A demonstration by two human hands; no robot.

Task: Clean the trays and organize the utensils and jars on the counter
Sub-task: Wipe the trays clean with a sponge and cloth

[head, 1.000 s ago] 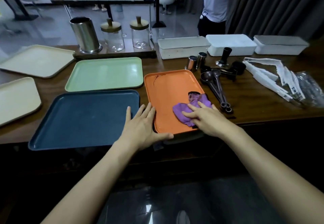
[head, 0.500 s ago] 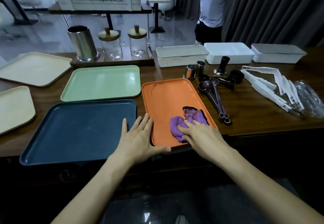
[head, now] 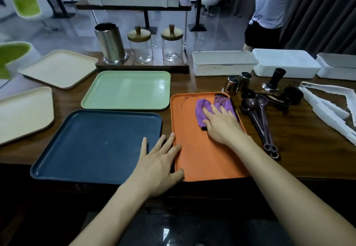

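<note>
The cloth (head: 202,109) has been pushed up the tray (head: 202,159) beneath the flat right hand (head: 221,124). The tray is steadied by the flat left hand (head: 159,161). Left of the right hand a streak (head: 183,101) remains; spoons (head: 258,114) to its right lie unsorted.

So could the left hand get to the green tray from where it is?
Probably yes. The left hand lies flat against the orange tray's edge, holding nothing, and only the low blue tray lies between it and the green tray.
</note>
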